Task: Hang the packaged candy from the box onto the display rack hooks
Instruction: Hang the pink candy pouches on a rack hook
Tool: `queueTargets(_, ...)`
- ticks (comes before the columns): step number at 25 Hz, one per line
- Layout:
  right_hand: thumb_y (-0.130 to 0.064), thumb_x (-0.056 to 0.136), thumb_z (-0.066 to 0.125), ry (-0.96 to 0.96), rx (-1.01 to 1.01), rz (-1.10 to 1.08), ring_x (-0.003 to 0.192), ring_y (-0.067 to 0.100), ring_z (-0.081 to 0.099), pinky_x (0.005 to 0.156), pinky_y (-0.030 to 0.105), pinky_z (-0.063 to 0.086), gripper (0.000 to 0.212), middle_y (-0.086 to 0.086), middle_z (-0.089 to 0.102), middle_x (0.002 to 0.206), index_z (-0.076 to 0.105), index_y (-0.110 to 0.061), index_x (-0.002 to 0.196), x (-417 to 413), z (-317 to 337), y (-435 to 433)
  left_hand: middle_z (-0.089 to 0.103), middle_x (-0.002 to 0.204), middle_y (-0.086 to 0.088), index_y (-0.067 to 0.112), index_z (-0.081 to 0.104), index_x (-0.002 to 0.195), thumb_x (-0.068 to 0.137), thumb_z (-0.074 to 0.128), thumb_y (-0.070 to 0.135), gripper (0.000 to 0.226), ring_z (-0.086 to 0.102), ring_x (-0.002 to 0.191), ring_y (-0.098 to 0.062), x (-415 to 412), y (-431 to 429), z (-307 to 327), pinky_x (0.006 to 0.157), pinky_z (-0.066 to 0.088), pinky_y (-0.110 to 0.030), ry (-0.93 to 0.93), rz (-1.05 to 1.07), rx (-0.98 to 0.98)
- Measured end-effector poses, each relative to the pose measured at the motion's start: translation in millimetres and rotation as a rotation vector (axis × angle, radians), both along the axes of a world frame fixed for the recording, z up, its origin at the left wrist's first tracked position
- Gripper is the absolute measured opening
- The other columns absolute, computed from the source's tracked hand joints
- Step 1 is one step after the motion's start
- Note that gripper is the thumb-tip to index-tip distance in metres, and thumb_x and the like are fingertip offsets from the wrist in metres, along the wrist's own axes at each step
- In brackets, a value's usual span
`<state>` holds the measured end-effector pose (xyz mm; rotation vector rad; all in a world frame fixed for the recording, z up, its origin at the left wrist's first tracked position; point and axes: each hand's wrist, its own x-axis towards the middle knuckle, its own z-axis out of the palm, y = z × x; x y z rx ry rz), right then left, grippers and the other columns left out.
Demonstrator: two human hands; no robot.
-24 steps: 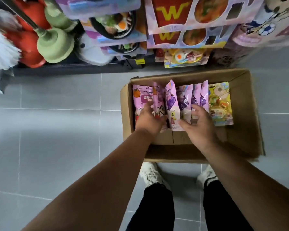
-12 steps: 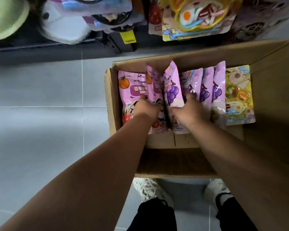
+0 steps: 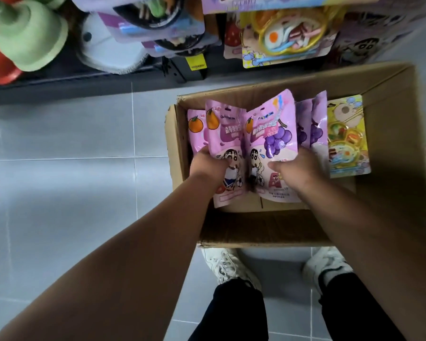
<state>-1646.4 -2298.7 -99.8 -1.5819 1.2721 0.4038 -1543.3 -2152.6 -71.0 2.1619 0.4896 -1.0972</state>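
1. Your left hand (image 3: 208, 167) grips the orange pouch (image 3: 225, 130) by its lower left edge, thumb on the front; your right hand (image 3: 296, 168) grips the grape pouch (image 3: 274, 130) by its lower right edge in the same way; neither hand is free.
2. Both pouches stand upright and touch along their inner edges, over the near left part of the box (image 3: 391, 114); they appear lifted above the rest, though not yet clear of the box.
3. Done, as far as you can judge: the pick of these two pouches; neither is on a hook.
4. The display rack (image 3: 197, 67) stands on the far side of the box, and hung packs (image 3: 283, 40) already fill its lower rows (whether any came out of this box, you cannot tell); the hooks themselves are hidden behind those packs.
5. Left for this pair: carry them to the rack, find a free hook, and thread each hang hole at the pouch top onto it.
6. Left after that: another orange-printed pouch (image 3: 194, 130) at the box's left wall, more grape-printed pouches (image 3: 311, 124) to the right of your pair, and a yellow pack (image 3: 347, 136) lying flat further right; so most of the hanging looks to be ahead of you.
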Motion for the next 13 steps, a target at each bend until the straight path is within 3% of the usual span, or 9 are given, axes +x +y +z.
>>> queueTargets(4, -0.014, 0.077, 0.081, -0.081, 0.079, -0.107, 0.095, 0.023, 0.067, 0.082, 0.028, 0.047, 0.037, 0.006, 0.072, 0.111, 0.070, -0.015, 0.112, -22.5, 62.4, -12.2, 0.073, 0.110, -0.002, 0.018, 0.065, 0.115, 0.085, 0.077, 0.018, 0.033, 0.071, 0.099, -0.026, -1.6, 16.0, 60.0, 0.086, 0.060, -0.041, 0.021, 0.045, -0.048)
queueTargets(7, -0.024, 0.063, 0.087, -0.115, 0.133, -0.197, 0.093, 0.026, 0.072, 0.093, 0.045, 0.054, 0.034, 0.000, 0.076, 0.103, 0.075, -0.025, 0.095, -33.5, 106.8, -17.6, 0.075, 0.112, -0.008, 0.016, 0.068, 0.115, 0.083, 0.078, 0.011, 0.034, 0.073, 0.097, -0.030, -1.9, 23.2, 107.7, 0.088, 0.060, -0.047, 0.042, 0.099, -0.104)
queueTargets(9, -0.033, 0.052, 0.086, -0.148, 0.165, -0.233, 0.088, 0.027, 0.074, 0.091, 0.054, 0.055, 0.037, -0.003, 0.078, 0.096, 0.076, -0.031, 0.088, -41.4, 141.5, -19.9, 0.075, 0.111, -0.011, 0.014, 0.069, 0.114, 0.083, 0.076, 0.005, 0.033, 0.073, 0.095, -0.032, -2.8, 28.2, 142.3, 0.087, 0.060, -0.049, 0.049, 0.110, -0.167)
queueTargets(13, -0.023, 0.062, 0.086, -0.226, 0.209, -0.239, 0.092, 0.030, 0.073, 0.093, 0.057, 0.054, 0.029, 0.003, 0.077, 0.101, 0.075, -0.027, 0.089, -57.2, 226.7, -18.7, 0.076, 0.111, -0.012, 0.014, 0.069, 0.112, 0.083, 0.075, 0.005, 0.031, 0.074, 0.095, -0.033, -7.2, 36.3, 214.9, 0.089, 0.059, -0.052, 0.051, 0.077, -0.246)
